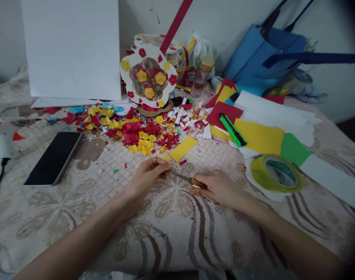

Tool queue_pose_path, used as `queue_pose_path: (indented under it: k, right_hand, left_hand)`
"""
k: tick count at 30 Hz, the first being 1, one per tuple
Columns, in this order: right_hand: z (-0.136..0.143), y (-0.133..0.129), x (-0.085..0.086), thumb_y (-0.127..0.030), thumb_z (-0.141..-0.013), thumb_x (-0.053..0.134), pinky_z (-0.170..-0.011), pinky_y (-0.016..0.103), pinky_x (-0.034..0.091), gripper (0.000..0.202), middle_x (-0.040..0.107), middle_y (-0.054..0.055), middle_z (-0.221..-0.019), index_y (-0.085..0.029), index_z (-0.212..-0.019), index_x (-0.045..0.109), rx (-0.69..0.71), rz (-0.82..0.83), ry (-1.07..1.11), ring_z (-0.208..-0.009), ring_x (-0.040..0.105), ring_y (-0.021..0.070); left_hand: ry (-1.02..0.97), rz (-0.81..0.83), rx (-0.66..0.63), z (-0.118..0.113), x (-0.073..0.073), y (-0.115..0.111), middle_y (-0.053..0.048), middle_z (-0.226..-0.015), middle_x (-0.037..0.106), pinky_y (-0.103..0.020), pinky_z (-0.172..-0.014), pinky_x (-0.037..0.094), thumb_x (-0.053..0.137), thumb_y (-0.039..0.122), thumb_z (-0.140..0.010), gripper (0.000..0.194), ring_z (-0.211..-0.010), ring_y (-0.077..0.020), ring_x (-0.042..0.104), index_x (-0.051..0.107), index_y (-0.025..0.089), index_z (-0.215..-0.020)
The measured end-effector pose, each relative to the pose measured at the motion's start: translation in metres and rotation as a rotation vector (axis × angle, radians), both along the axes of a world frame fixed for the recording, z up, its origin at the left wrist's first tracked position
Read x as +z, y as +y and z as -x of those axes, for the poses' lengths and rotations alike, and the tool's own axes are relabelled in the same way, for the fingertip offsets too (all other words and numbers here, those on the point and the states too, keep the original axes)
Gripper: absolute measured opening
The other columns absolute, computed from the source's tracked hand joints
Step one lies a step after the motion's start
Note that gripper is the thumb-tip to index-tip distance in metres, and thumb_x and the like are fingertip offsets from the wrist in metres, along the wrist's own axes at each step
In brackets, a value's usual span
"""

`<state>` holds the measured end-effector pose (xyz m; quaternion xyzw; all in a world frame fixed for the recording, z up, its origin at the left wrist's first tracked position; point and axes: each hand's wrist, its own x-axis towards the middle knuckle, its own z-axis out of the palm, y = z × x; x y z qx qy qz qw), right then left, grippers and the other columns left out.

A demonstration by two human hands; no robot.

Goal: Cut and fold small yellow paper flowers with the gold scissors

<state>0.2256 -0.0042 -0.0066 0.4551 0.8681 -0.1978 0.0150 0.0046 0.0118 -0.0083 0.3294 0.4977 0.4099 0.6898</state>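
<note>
Near the middle of the table, my left hand (149, 175) pinches a small bit of yellow paper (168, 167) between thumb and fingers. My right hand (216, 187) is wrapped round the handles of small gold scissors (191, 180). Their thin blades point left and reach the yellow bit at my left fingertips. Just beyond the hands lies a yellow paper strip (183, 148), with a small red scrap (183, 162) beside it. Cut yellow flowers (145, 144) and red flowers (130, 132) are heaped behind my left hand.
A phone (54, 158) and a white glue gun (4, 138) lie left. Behind stand a flower-decorated lantern (149, 76), a white board (74, 50) and a glass jar (201, 76). At right are a green cutter (232, 129), tape (276, 173), coloured paper (259, 135) and a blue bag (253, 54).
</note>
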Motion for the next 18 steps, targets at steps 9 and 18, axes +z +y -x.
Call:
queue_pose_path:
  k: [9,18]
  right_hand:
    - [-0.002,-0.006,0.001,-0.053,-0.091,0.038,-0.051,0.025,0.019,0.045,0.062,0.002,-0.061,-0.017,-0.073,0.056,0.017,-0.042,-0.052,-0.055,0.054,0.0139]
    - [-0.006,-0.012,-0.003,-0.05,-0.091,0.039,-0.052,0.023,0.023,0.042,0.056,0.001,-0.056,-0.017,-0.07,0.054,-0.095,0.012,0.031,-0.052,0.048,0.0123]
  left_hand:
    - [0.092,-0.052,-0.057,-0.002,-0.001,-0.003,0.002,-0.059,0.06,-0.022,-0.058,0.039,0.068,0.028,-0.07,0.017,-0.056,-0.0096,0.053,0.057,0.015,-0.069]
    - [0.006,-0.102,0.049,0.006,0.001,0.005,0.0,-0.068,0.062,-0.021,-0.057,0.04,0.065,0.027,-0.074,0.016,-0.058,-0.0082,0.052,0.055,0.015,-0.07]
